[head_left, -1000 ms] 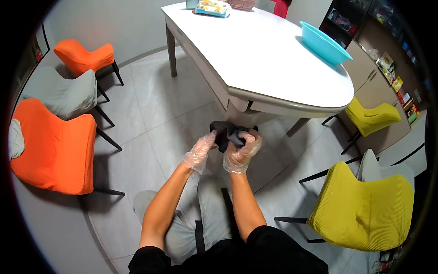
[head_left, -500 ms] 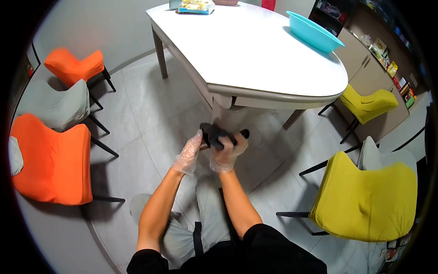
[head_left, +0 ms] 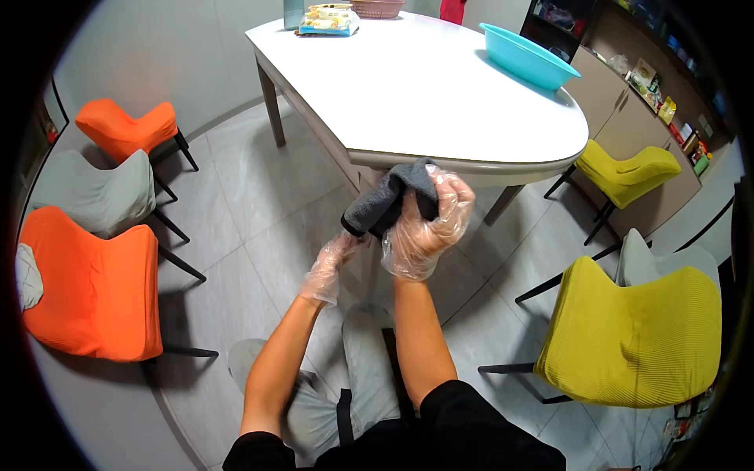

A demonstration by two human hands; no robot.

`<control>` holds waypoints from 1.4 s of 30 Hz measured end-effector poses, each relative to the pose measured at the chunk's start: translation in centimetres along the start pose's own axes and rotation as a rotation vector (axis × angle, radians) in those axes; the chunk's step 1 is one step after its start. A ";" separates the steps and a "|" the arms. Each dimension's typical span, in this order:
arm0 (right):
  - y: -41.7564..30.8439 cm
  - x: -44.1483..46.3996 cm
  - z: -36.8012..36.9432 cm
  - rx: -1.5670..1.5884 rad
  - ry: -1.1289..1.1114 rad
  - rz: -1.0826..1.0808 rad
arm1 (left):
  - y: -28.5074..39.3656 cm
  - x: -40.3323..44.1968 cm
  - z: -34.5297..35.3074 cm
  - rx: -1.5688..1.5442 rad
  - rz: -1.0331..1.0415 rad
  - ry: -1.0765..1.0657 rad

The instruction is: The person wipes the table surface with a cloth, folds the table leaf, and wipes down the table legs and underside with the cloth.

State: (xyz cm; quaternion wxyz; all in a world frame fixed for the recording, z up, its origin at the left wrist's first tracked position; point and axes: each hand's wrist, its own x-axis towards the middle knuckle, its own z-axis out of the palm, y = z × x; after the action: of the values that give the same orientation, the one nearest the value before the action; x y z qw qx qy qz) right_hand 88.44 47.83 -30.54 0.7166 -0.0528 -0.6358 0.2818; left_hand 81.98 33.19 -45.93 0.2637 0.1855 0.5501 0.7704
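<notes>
A dark grey cloth (head_left: 385, 200) is bunched in my right hand (head_left: 430, 224), which is raised near the front edge of the white table (head_left: 463, 118). Both hands wear clear plastic gloves. Lower and to the left, my left hand (head_left: 338, 259) is beside the cloth's lower end. Its fingertips are partly hidden near the table's leg, so whether they grip anything is unclear.
On the table stand a turquoise basin (head_left: 528, 59), a packet of wipes (head_left: 328, 20) and a pink basket (head_left: 377, 8). Orange chairs (head_left: 94, 290) and a grey chair (head_left: 98, 192) line the left; yellow chairs (head_left: 628, 334) are at the right.
My right hand has risen with the cloth, from below the tabletop to its front edge. My left hand stays low, now slightly apart from my right. The view has shifted a little.
</notes>
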 end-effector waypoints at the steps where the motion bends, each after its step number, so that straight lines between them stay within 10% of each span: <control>1: 0.2 -0.2 0.4 -0.033 -0.022 -0.021 | -0.8 0.3 -0.3 -0.019 -0.001 -0.016; 20: 2.2 -5.0 -2.2 0.013 -0.072 0.260 | 1.3 0.3 0.5 -0.218 -0.109 -0.104; 31: 3.2 -9.9 -1.2 0.136 -0.044 0.558 | 5.3 -0.2 1.9 0.693 0.548 0.123; 37: 3.8 -12.6 0.2 0.652 0.268 1.288 | 6.0 -0.2 3.8 0.184 0.448 0.372; 42: 0.7 -9.9 0.3 0.587 0.265 0.970 | 5.7 1.2 7.6 -0.052 0.572 0.392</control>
State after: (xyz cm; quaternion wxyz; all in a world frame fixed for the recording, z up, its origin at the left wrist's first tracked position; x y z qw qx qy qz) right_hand 87.58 43.67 -39.49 0.5637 -0.1722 -0.3390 0.7333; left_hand 84.28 38.20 -38.10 -0.0688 0.1737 0.4963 0.8478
